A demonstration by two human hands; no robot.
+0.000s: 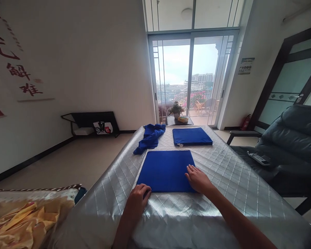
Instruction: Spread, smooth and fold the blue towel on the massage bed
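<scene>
A folded blue cloth [166, 169], squared into a flat rectangle, lies in front of me on a bed-like surface with a silver quilted cover [223, 173]. My left hand [140, 193] is at its near left corner, with the fingers curled over the edge and the thumb alongside. On the right part of the cloth my right hand [196, 177] rests flat, palm down, fingers stretched out. Behind it is a second folded blue cloth [191, 136], apparently in layers, with a small white tag at its front edge. A crumpled blue cloth [151, 137] lies at the far left.
A dark reclining chair [295, 145] stands at the right, with a grey-white device [259, 158] on its seat. Yellow patterned fabric [23, 221] lies at the lower left. Beyond the far edge is a small table [172, 121] holding a potted plant [176, 110], before glass sliding doors.
</scene>
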